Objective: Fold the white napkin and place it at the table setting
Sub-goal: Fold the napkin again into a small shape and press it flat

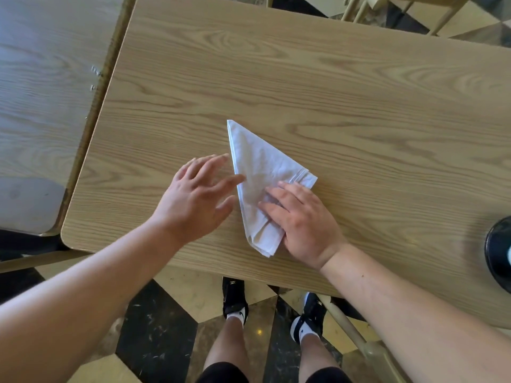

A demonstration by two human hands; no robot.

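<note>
The white napkin point(257, 164) lies folded into a long triangle on the wooden table point(331, 92), its sharp tip pointing away from me. My right hand point(301, 222) rests flat on the napkin's near right part, fingers spread and pressing the cloth down. My left hand point(197, 196) hovers just left of the napkin with fingers apart; its fingertips reach the cloth's left edge. It holds nothing.
A second wooden table point(41, 92) stands close on the left, with a narrow gap between the two. A dark round object point(499, 250) sits at the right edge of the table. Chair legs point(356, 9) show at the far side. My feet stand on the chequered floor below.
</note>
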